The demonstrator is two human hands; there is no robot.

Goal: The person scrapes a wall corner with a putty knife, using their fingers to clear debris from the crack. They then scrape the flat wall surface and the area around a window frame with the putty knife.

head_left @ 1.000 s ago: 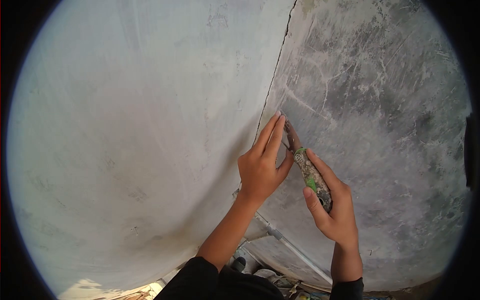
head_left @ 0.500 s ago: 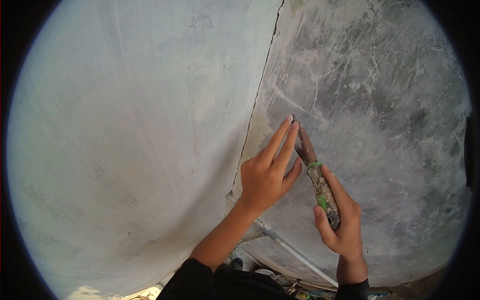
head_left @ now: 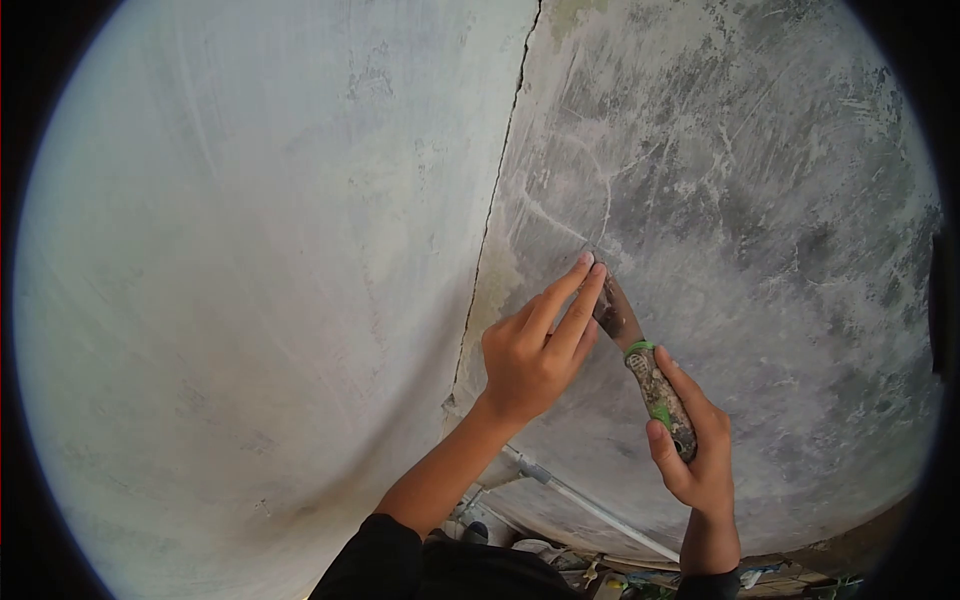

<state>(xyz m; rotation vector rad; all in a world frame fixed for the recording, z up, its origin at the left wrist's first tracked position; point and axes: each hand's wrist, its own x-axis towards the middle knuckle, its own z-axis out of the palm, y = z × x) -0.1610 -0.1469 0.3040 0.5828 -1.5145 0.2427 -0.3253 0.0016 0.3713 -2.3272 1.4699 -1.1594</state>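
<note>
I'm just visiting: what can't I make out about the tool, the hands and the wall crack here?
All in the head view:
- Part of the blade: covered by fingers of the left hand.
- Some fingers of the right hand: hidden behind the hand itself and the handle.
- The handle's round mark: too small to read.
- The crack's upper end: cut off by the top edge.

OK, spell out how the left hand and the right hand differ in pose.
The left hand reaches two extended fingers to the far end of the bladed tool; the right hand holds its handle.
The left hand is closer to the long crack; the right hand is farther from it and lower in the picture.
Both are bare.
</note>
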